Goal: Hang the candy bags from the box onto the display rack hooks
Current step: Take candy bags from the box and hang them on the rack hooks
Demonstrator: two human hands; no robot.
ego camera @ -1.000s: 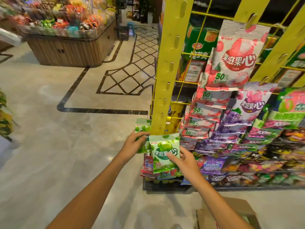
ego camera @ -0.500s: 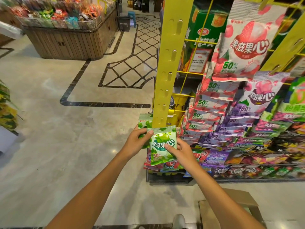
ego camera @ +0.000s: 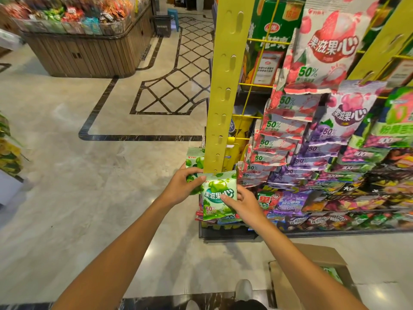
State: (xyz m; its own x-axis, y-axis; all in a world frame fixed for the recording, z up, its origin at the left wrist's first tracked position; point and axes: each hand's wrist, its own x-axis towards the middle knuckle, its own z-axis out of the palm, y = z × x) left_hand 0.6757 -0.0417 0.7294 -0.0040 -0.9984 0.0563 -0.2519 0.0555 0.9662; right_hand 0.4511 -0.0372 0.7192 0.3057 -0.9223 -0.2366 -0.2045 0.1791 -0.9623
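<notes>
A green candy bag (ego camera: 215, 195) sits at the lower end of the yellow hanging strip (ego camera: 225, 90), its top edge against the strip. My right hand (ego camera: 242, 203) pinches the bag's right side, thumb on its front. My left hand (ego camera: 184, 186) grips further green bags (ego camera: 194, 162) just left of the strip and touches the front bag's top left corner. The cardboard box (ego camera: 312, 274) stands open on the floor at the lower right, with a green bag visible inside.
Rows of red, purple and green candy bags (ego camera: 312, 130) hang on the rack to the right of the strip. A wooden display island (ego camera: 85, 52) stands at the far left. Polished floor (ego camera: 89, 175) stretches left. My shoes (ego camera: 243, 289) show at the bottom.
Both hands have carried the front green bag slightly up against the strip's lower end. My head has tilted down and moved closer, so the box shows more.
</notes>
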